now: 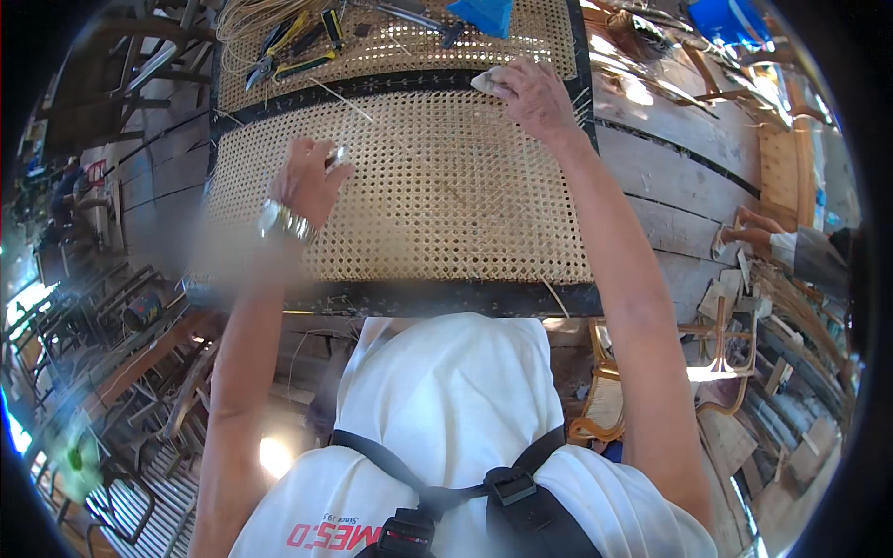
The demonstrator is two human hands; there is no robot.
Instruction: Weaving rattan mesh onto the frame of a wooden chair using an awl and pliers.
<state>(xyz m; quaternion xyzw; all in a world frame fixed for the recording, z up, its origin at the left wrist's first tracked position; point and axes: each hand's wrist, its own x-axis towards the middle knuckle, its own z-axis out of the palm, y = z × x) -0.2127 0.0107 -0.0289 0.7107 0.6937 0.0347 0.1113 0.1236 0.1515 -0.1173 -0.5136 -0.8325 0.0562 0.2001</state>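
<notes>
A woven cane panel in a dark frame lies in front of me. My left hand, with a metal-band watch on its wrist, is over the left part of the weave. Its fingers are curled, and a small shiny thing shows by the thumb, too small to name. Farther off on the right, my right hand pinches a pale wad, perhaps folded cloth, at the dark crossbar. A loose cane strand lies across the weave near the bar.
On the far cane section lie pliers, yellow-and-black tools, a hammer, a blue piece and a coil of cane. Chair frames crowd the left. Another person's legs and scrap wood are at right.
</notes>
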